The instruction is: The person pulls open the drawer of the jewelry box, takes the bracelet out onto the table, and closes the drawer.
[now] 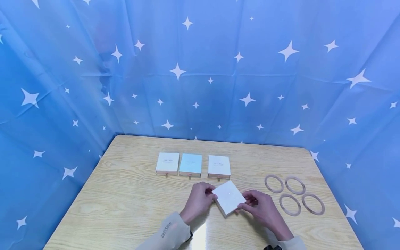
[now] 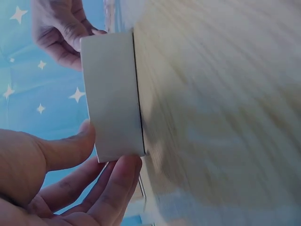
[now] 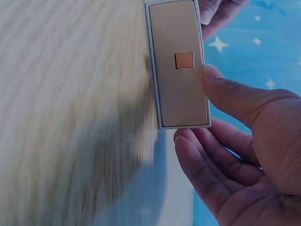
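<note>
A small white drawer box (image 1: pixel 229 197) is turned cornerwise, low at the tabletop; I cannot tell whether it touches the wood. My left hand (image 1: pixel 200 198) grips its left corner, thumb toward the top edge and fingers low at the side. At the opposite corner, my right hand (image 1: pixel 260 208) holds it between thumb and fingers. The left wrist view shows a plain pale side of the box (image 2: pixel 113 94). In the right wrist view, the pinkish drawer front (image 3: pixel 178 99) sits flush inside the sleeve, with an orange tab (image 3: pixel 184 60) at its middle.
Behind the hands stand a white box (image 1: pixel 167 161), a light blue box (image 1: pixel 190 163) beside it, and another white box (image 1: pixel 219 165) after a gap. Several pinkish rings (image 1: pixel 290 205) lie at the right of the wooden table (image 1: pixel 109 194). A starry blue curtain (image 1: pixel 212 111) hangs behind.
</note>
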A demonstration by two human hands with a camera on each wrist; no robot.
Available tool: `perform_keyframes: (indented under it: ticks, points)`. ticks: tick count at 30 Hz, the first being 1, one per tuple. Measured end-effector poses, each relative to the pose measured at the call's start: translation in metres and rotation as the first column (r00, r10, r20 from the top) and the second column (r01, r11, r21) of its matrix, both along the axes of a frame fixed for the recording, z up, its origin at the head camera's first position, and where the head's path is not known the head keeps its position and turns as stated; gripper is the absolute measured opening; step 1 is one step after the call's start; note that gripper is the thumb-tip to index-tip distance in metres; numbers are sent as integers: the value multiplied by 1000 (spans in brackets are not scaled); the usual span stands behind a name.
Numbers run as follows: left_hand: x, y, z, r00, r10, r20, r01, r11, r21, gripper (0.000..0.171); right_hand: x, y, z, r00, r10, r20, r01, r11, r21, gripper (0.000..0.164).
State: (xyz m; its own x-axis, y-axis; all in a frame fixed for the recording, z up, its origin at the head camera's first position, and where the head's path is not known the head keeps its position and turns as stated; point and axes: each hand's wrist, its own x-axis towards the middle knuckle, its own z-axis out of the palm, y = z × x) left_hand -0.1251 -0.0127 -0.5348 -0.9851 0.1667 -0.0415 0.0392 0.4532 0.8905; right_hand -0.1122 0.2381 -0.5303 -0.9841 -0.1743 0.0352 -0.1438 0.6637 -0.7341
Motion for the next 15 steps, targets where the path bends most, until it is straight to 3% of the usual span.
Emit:
perform_keyframes:
  ticks: [7, 15]
  points:
    - [-7, 30, -4, 991, -23, -132, 6, 991, -130, 24, 2, 22, 3, 999, -50, 5, 50, 998, 36, 34]
    - [-13, 65, -4, 987, -18, -162, -16, 979, -205, 25, -1, 46, 4, 996, -90, 1, 90, 992, 86, 38]
